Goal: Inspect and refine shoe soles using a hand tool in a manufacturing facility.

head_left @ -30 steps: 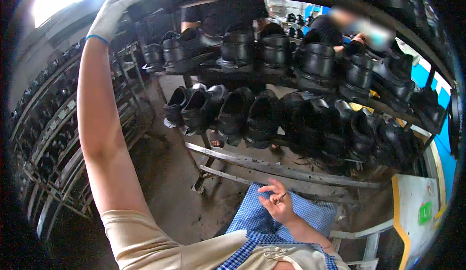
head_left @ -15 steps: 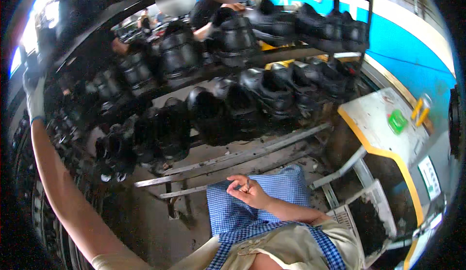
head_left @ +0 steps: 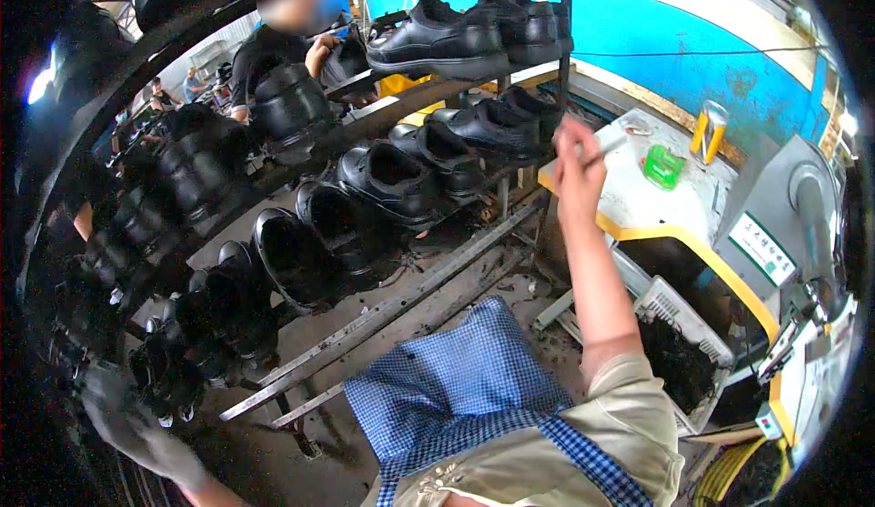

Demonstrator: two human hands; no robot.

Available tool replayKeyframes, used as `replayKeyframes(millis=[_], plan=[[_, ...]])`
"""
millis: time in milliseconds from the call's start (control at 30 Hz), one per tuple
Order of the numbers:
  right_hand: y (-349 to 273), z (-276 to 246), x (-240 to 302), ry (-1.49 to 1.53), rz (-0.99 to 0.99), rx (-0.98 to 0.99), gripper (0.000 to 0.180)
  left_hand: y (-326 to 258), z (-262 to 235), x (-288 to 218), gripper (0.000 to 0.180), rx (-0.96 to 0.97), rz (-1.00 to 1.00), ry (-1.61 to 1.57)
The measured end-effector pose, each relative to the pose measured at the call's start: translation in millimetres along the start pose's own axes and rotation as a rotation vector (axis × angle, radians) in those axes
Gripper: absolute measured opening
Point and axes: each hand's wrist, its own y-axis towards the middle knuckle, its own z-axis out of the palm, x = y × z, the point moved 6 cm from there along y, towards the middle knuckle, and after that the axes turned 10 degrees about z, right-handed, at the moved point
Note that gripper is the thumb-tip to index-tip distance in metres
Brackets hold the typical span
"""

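My right hand is raised at the near right end of the shoe rack, beside the white table. Its fingers are bent together, and a thin pale sliver sticks out past them; I cannot make out its kind. Next to these fingers stand black leather shoes on the lower shelf. At the lower left my left hand, in a light glove, is low beside the rack and smeared by motion. Its fingers do not show clearly. More black shoes line the rack near it and across.
The white table with a yellow edge carries a green container and a yellow can. Below it sits a white crate of dark scraps. Metal rails run under the rack. Another person handles a shoe behind it.
My right hand has risen from over the apron to beside the table. My left hand has dropped from the rack's upper left frame to the lower left. The view has turned right.
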Motion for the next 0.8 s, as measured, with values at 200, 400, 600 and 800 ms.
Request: replayKeyframes(millis=[200, 400, 600, 800], plan=[[173, -17, 9, -0.062, -0.100, -0.138, 0.060, -167, 45, -53, 0.040, 0.418, -0.303, -0.644], [220, 12, -6, -0.275, 0.079, -0.030, 0.083, -241, 68, -77, 0.036, 0.361, -0.881, -0.741], [243, 4, -20, -0.413, 0.102, 0.032, 0.073, -255, 89, -89, 0.032, 0.479, -0.928, -0.767], [162, -28, 67, 0.049, -0.394, -0.270, 0.074, -260, 107, -98, 0.025, 0.477, -1.053, -0.924]])
